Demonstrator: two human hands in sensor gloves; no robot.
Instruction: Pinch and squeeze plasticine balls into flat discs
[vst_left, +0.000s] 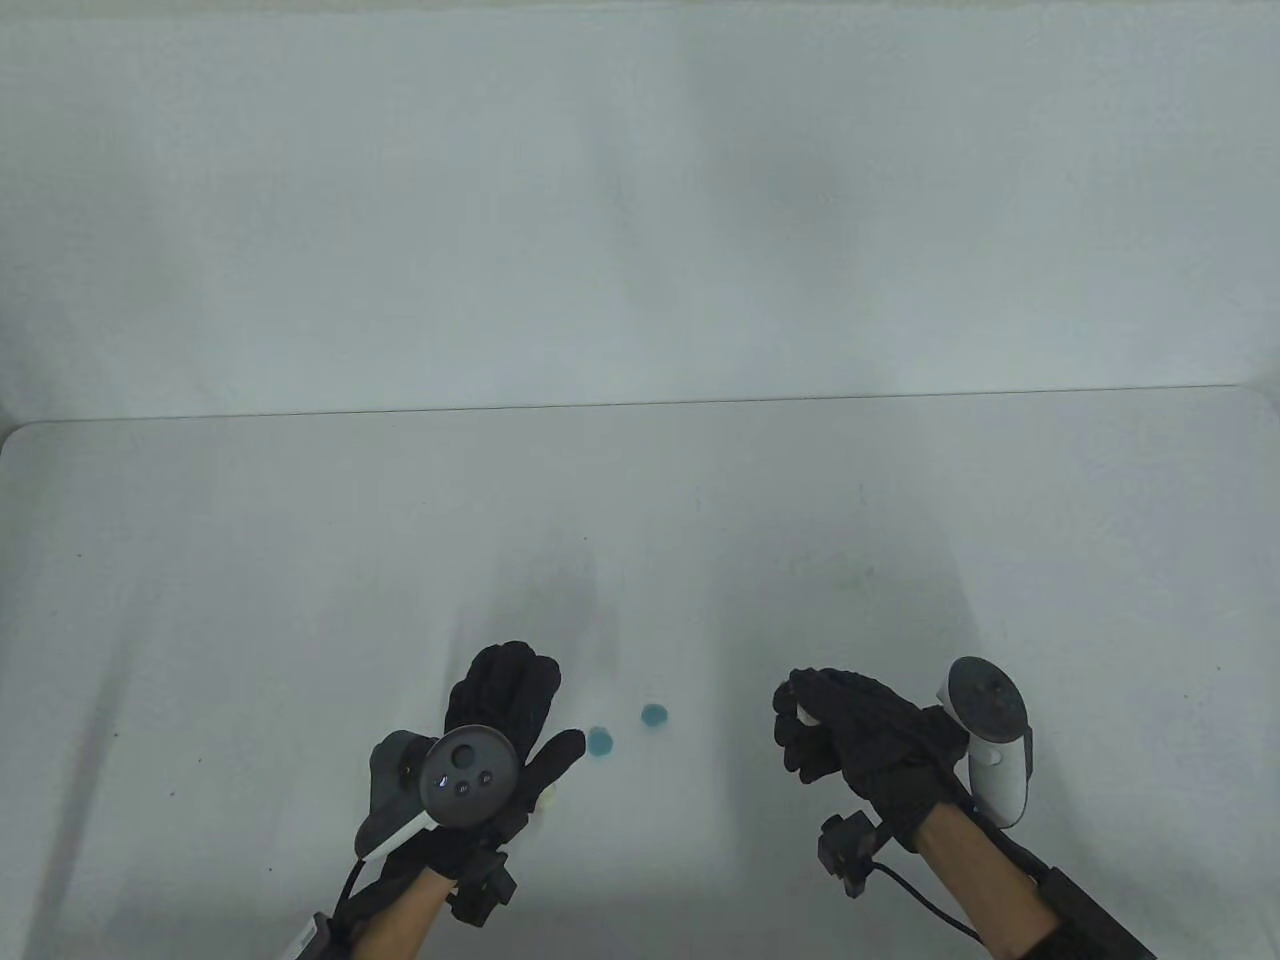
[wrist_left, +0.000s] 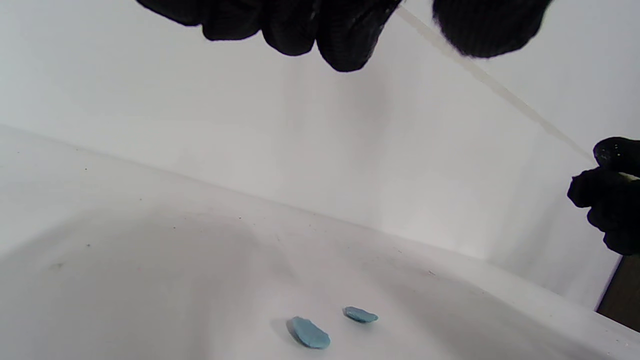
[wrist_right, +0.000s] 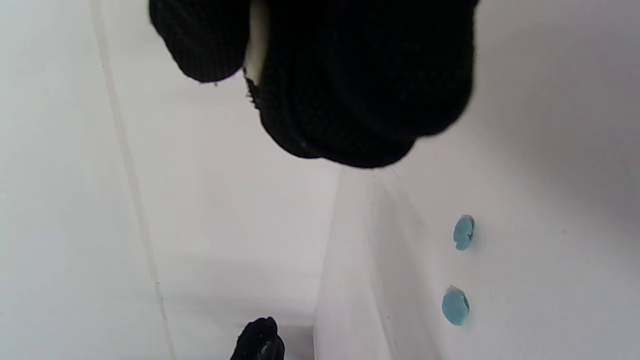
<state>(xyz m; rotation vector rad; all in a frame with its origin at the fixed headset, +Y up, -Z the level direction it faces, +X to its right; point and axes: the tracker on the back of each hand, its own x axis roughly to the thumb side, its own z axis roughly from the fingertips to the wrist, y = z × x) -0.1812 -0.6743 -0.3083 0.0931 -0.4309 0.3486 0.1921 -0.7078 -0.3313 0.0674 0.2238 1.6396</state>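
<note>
Nearest to us, our left hand (vst_left: 495, 745) hovers low over the white table (vst_left: 250, 620), palm down, with the fingers straight and close together and the thumb spread out to the side. It holds nothing that we can see. The round grey tracker (vst_left: 467, 773) sits on its back. In the left wrist view the fingertips (wrist_left: 345, 45) hang in from the top edge, clear of the table surface.

Our right hand (vst_left: 850, 745) is well to the right of the left hand, at about the same depth. Its fingers are curled tight into the palm, and a small pale piece (vst_left: 806, 715) shows between the thumb and the curled fingers. The right wrist view shows the same off-white sliver (wrist_right: 255, 45) pinched in the dark glove; we cannot tell its shape. A white tracker (vst_left: 990, 740) is strapped to the outer side of this hand.

Just beside the left hand's thumb tip lies a flattened blue plasticine disc (vst_left: 600, 741). A second blue disc (vst_left: 654, 715) lies a little farther right of the left hand and slightly farther back, apart from the first. Both rest flat on the table, between the two hands but nearer the left.

Farthest from the left hand, beyond the table's rear edge, stands a plain white wall (vst_left: 640, 200).
</note>
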